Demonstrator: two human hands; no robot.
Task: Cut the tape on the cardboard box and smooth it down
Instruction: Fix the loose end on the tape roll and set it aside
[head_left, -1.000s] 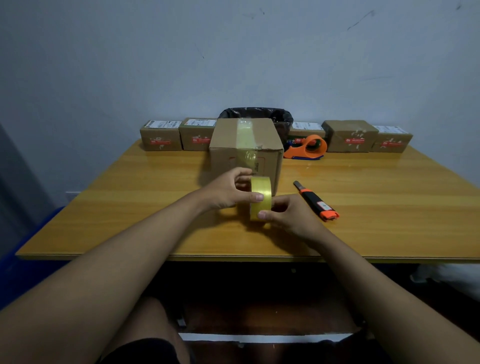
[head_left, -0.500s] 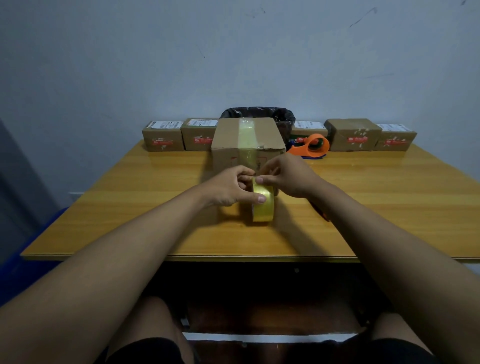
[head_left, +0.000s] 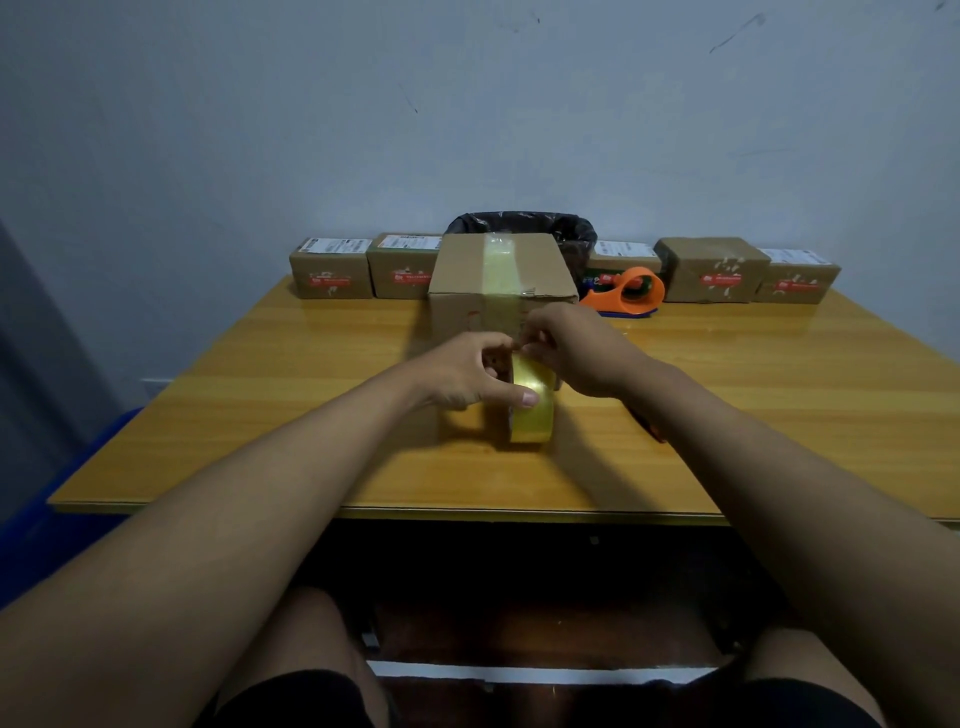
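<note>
Both hands at tape roll (head_left: 531, 402) before cardboard box (head_left: 501, 283) — left hand (head_left: 470, 374) clasps roll, right hand (head_left: 574, 348) pinches tape.

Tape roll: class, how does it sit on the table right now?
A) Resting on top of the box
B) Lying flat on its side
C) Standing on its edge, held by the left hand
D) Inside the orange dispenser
C: the tape roll stands upright on the table, with the left hand gripping it.
</note>
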